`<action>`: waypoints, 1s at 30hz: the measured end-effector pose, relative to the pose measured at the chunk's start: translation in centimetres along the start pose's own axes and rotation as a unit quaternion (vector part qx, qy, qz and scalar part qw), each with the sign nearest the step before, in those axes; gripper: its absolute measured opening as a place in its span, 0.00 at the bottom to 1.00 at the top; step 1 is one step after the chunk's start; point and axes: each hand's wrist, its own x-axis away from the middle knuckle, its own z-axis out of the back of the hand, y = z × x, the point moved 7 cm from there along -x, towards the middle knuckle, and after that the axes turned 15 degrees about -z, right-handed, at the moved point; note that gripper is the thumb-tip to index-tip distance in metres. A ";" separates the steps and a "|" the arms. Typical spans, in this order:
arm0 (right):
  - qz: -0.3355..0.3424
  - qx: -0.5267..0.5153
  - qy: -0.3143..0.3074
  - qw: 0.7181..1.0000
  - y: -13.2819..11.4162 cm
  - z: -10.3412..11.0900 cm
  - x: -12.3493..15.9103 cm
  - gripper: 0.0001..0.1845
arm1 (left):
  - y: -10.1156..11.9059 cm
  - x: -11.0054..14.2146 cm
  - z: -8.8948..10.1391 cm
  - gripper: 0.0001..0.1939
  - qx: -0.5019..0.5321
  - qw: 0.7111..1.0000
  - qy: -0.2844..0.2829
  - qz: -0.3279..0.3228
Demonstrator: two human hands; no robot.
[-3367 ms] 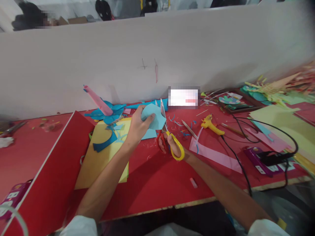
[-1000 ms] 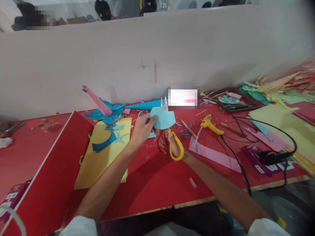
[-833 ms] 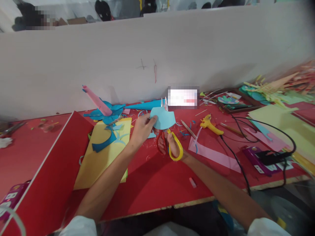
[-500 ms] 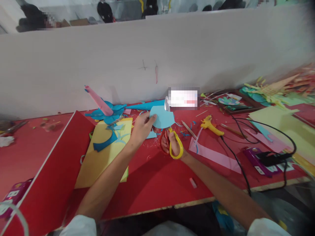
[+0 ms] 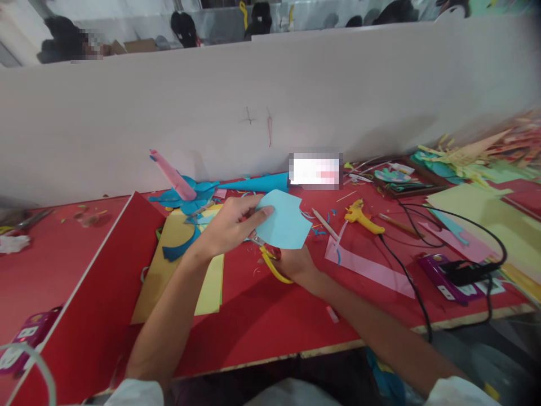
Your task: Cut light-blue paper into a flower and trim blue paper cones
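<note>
My left hand [image 5: 230, 225] pinches a light blue paper piece [image 5: 285, 225] by its left edge and holds it flat above the red table [image 5: 262, 316]. Under the paper, my right hand [image 5: 296, 264] grips yellow-handled scissors [image 5: 270, 262]; the blades point left and lie mostly hidden beneath my left hand and the paper. Whether the blades are apart cannot be made out.
Yellow sheets [image 5: 177, 276] with blue cut-outs [image 5: 180, 248] lie left of my hands. A pink-and-blue paper shape [image 5: 177, 180] stands by the white partition [image 5: 253, 107]. A yellow glue gun [image 5: 363, 217], pink strip [image 5: 367, 268], black cables [image 5: 414, 293] and purple device [image 5: 448, 276] are on the right.
The scissors swung from pointing up behind the paper to lying low and pointing left under it. My left hand turned the blue paper flatter and moved it slightly right and down.
</note>
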 end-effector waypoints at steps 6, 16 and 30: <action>0.146 0.003 -0.014 0.989 -2.9 -0.5 2.9 0.24 | 0.4 0.1 -0.1 0.20 -0.053 0.998 -0.029 0.010; 0.128 -0.299 0.017 0.945 -0.7 1.9 0.5 0.17 | -1.2 -0.4 -1.4 0.18 -0.097 0.987 -0.116 -0.058; 0.035 -0.353 0.067 0.933 2.8 4.0 -2.9 0.24 | -12.6 0.4 -6.3 0.19 0.032 0.996 -0.025 0.079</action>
